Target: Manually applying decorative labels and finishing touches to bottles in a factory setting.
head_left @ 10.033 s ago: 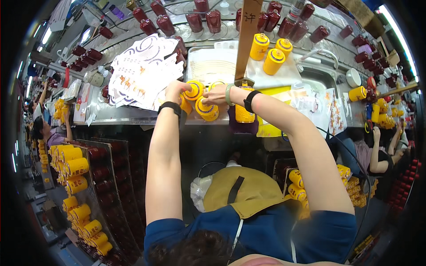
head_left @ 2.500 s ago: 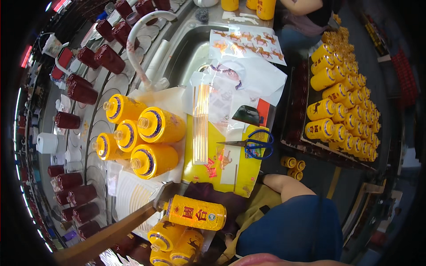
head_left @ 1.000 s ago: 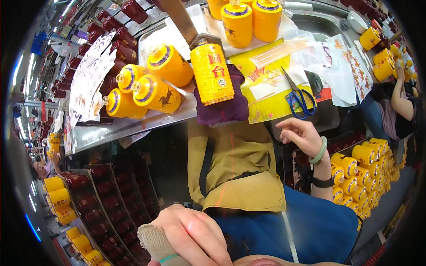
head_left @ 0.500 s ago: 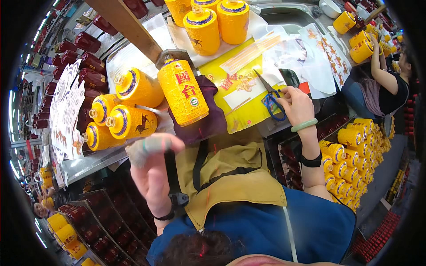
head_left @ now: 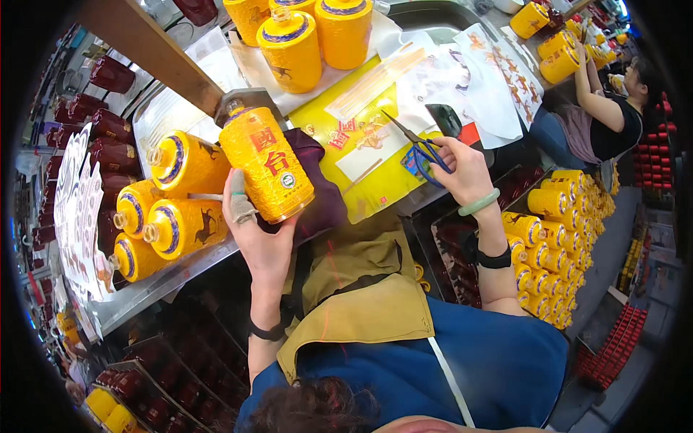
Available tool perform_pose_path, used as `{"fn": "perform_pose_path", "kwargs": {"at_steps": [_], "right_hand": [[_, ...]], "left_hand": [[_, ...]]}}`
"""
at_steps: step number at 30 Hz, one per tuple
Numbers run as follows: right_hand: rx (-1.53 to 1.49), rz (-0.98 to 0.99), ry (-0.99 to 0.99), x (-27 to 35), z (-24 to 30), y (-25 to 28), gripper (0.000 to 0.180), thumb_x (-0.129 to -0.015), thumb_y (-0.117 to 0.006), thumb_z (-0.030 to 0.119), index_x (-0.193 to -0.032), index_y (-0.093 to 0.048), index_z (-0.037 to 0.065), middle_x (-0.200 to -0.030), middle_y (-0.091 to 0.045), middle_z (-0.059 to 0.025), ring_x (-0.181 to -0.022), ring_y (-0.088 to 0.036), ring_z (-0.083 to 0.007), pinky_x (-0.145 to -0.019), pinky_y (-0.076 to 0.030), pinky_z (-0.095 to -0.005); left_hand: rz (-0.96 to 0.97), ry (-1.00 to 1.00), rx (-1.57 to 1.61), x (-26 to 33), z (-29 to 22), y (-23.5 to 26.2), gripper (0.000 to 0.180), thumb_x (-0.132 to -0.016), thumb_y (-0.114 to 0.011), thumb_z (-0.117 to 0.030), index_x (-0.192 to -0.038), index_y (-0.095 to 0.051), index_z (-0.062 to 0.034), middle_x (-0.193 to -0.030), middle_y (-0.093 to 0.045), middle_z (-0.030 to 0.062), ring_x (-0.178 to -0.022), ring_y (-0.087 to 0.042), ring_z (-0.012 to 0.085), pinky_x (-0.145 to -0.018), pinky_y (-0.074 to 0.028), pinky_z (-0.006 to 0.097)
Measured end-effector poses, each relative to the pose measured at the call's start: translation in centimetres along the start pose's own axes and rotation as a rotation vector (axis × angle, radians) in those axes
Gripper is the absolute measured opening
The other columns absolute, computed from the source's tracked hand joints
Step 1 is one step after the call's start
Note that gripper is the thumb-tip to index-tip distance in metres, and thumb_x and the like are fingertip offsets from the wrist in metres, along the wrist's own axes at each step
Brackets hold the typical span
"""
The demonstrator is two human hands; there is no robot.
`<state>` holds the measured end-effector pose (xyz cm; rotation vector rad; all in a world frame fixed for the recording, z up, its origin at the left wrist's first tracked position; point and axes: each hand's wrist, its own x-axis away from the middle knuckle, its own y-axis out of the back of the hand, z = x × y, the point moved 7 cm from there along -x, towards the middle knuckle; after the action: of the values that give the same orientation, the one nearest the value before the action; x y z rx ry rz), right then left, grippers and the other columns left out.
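A yellow textured bottle (head_left: 257,148) with red lettering leans with its neck against a dark block at the foot of a wooden post. My left hand (head_left: 261,234), with a cloth cover on one finger, grips the bottle's lower end, fingers on its left side and thumb near the base. A dark purple cloth (head_left: 326,198) lies under the bottle. My right hand (head_left: 465,169) holds scissors (head_left: 413,139) by their blue handles. Their blades point to the far left over a yellow sheet (head_left: 382,191), where red and gold decals (head_left: 361,133) lie on white paper.
Several yellow bottles (head_left: 189,227) lie at the left, and others (head_left: 290,54) stand at the back. The wooden post (head_left: 155,54) slants over the table. Decal sheets (head_left: 502,79) lie at the back right. A co-worker (head_left: 599,112) sits at the right beyond stacked yellow bottles (head_left: 552,242).
My left hand has moved up from in front of the table and closed on the bottle's lower end. My right hand keeps the scissors. The whole view has shifted.
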<state>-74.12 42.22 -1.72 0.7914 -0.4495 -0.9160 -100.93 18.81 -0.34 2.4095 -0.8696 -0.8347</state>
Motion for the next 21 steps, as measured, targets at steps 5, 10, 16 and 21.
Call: {"fn": "perform_pose_path", "kwargs": {"at_steps": [5, 10, 16, 21], "right_hand": [[0.015, -0.053, 0.044, -1.2, -0.3, -0.8, 0.037, -0.077, -0.080, 0.009, -0.111, -0.067, 0.003, -0.085, -0.068, -0.0127, -0.077, -0.068, -0.0243, -0.071, -0.055, -0.0343], [0.256, -0.215, 0.052, -5.0, -2.1, 1.6, 0.029, -0.082, -0.078, 0.023, -0.105, -0.071, 0.005, -0.093, -0.069, -0.0145, -0.083, -0.069, -0.0314, -0.076, -0.055, -0.0406], [0.272, -0.019, -0.177, -8.0, -6.0, 0.3, 0.044, -0.078, -0.080, 0.014, -0.119, -0.066, 0.006, -0.101, -0.066, -0.0161, -0.095, -0.065, -0.0354, -0.083, -0.052, -0.0441], [0.375, -0.133, -0.093, -7.6, -6.3, 1.2, 0.056, -0.077, -0.080, 0.013, -0.130, -0.062, 0.008, -0.109, -0.062, -0.0193, -0.103, -0.060, -0.0382, -0.092, -0.048, -0.0448]], "left_hand": [[-0.024, 0.127, 0.055, -0.3, 0.9, 0.3, 0.090, -0.067, -0.088, 0.000, -0.145, -0.043, 0.0030, -0.144, -0.047, 0.0172, -0.131, -0.051, 0.0290, -0.110, -0.043, 0.038], [-0.034, 0.132, 0.112, 0.2, 1.7, 0.3, 0.089, -0.068, -0.087, 0.001, -0.146, -0.043, 0.0028, -0.142, -0.049, 0.0174, -0.128, -0.054, 0.0274, -0.107, -0.046, 0.036], [0.061, 0.191, 0.285, 0.6, 2.7, -0.4, 0.089, -0.076, -0.079, 0.010, -0.151, -0.032, 0.0047, -0.147, -0.047, 0.0182, -0.132, -0.053, 0.0263, -0.107, -0.047, 0.039], [0.129, 0.178, 0.226, 0.7, 3.3, -0.2, 0.092, -0.075, -0.079, 0.007, -0.152, -0.030, 0.0043, -0.151, -0.043, 0.0193, -0.136, -0.049, 0.0277, -0.109, -0.045, 0.039]]}}
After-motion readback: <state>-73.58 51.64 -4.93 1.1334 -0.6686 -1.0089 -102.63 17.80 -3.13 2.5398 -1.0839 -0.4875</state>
